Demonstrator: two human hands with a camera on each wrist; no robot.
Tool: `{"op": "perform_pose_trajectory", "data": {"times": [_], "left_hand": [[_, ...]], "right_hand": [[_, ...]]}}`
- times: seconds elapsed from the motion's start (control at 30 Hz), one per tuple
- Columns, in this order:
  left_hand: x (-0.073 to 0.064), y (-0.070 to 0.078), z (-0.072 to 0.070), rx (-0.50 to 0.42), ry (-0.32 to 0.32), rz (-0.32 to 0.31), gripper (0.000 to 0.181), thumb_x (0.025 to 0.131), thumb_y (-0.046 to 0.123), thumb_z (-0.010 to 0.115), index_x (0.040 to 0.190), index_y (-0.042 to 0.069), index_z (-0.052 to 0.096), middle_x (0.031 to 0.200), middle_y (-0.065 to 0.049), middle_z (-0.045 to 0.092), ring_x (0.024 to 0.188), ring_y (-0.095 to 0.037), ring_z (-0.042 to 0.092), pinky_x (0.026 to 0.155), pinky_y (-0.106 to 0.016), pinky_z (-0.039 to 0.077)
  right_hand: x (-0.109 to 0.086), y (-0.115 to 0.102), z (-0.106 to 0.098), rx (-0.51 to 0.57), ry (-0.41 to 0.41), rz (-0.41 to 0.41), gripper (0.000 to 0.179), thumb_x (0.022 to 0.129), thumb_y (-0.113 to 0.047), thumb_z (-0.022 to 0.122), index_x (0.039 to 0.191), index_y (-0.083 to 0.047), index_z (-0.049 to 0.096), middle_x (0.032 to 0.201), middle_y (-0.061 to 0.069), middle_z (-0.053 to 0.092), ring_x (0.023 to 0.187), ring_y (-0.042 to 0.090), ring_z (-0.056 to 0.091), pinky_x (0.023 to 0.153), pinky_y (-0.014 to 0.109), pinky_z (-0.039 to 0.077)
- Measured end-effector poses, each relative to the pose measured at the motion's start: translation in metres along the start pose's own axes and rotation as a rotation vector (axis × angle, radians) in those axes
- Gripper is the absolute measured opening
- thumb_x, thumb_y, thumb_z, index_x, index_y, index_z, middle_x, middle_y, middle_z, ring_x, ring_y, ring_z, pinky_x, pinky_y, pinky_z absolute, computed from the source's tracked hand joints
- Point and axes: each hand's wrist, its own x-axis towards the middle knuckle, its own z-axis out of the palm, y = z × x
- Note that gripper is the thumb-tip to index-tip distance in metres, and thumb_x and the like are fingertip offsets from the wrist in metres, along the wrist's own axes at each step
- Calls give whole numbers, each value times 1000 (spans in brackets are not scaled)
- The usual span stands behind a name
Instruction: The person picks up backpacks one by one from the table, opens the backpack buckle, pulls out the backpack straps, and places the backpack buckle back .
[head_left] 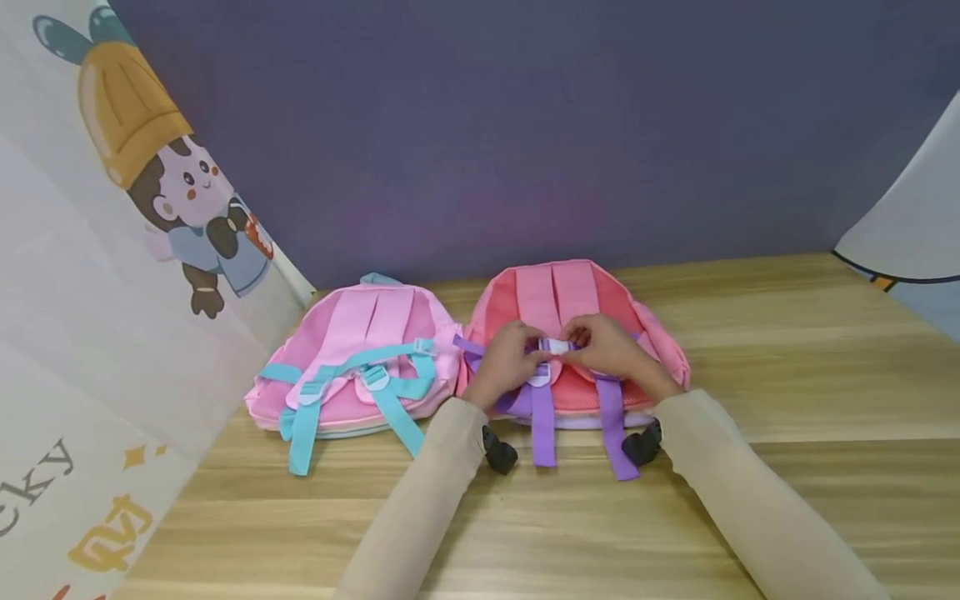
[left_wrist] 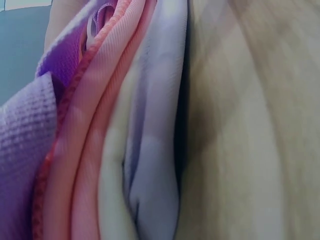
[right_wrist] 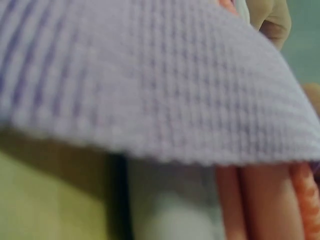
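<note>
A coral-pink backpack (head_left: 491, 321) lies on the table with its back panel and shoulder straps facing up. Across it, a white plastic buckle (head_left: 555, 346) sits on a purple chest strap. My left hand (head_left: 510, 358) pinches the buckle's left end, while my right hand (head_left: 607, 346) pinches its right end; the two halves look joined. Purple webbing straps (head_left: 543, 425) hang over the bag's lower edge. Close up in the right wrist view, a purple strap (right_wrist: 150, 90) covers most of the bag. In the left wrist view the layered edge of the backpack (left_wrist: 90, 150) shows, but not the fingers at work.
To the left, touching the coral bag, lies a light-pink backpack (head_left: 352, 325) with turquoise straps (head_left: 303, 437). Both rest on a wood-grain table (head_left: 787, 358). Behind stands a dark panel (head_left: 525, 133), with a printed white sheet (head_left: 67, 250) at the left.
</note>
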Motion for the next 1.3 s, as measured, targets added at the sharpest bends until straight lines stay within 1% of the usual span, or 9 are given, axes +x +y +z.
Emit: {"op": "perform_pose_trajectory", "data": {"times": [0.23, 0.5, 0.73, 0.97, 1.17, 1.3], "left_hand": [[-1, 0, 0, -29, -11, -21, 21, 86, 17, 70, 102, 4, 71, 92, -8, 65, 85, -17, 54, 75, -25, 44], [0, -1, 0, -28, -14, -6, 20, 86, 17, 70, 100, 4, 73, 92, -8, 67, 87, -18, 57, 78, -26, 45], [0, -1, 0, -35, -14, -3, 19, 86, 17, 71, 100, 6, 74, 87, -7, 66, 82, -16, 55, 73, -23, 43], [0, 0, 0, -41, -16, -3, 18, 85, 16, 72, 100, 6, 75, 86, -7, 66, 79, -14, 54, 70, -21, 42], [0, -1, 0, -44, -20, -5, 20, 85, 16, 72, 101, 6, 74, 88, -8, 66, 80, -16, 56, 70, -21, 43], [0, -3, -1, -77, -23, -9, 20, 85, 13, 72, 103, 5, 74, 89, -9, 66, 81, -16, 56, 70, -20, 44]], "right_hand": [[-1, 2, 3, 8, 43, -5, 16, 75, -8, 78, 85, -2, 68, 79, 9, 63, 75, 17, 55, 71, 30, 46], [-1, 2, 4, -2, 66, 0, 16, 74, -7, 78, 85, -1, 68, 78, 9, 63, 73, 16, 53, 69, 29, 45], [-1, 1, 5, 4, 74, 14, 16, 74, -8, 78, 86, -1, 69, 79, 10, 63, 73, 16, 54, 69, 30, 45], [-3, 0, 5, -9, 81, 6, 16, 74, -8, 78, 85, -1, 69, 79, 10, 63, 73, 17, 54, 69, 31, 46], [-3, 2, 6, -9, 86, -1, 16, 74, -7, 77, 86, 0, 69, 80, 10, 63, 74, 18, 55, 70, 30, 46], [-2, 2, 6, -10, 89, -1, 18, 74, -7, 77, 88, 0, 70, 81, 10, 63, 75, 18, 55, 70, 30, 46]]}}
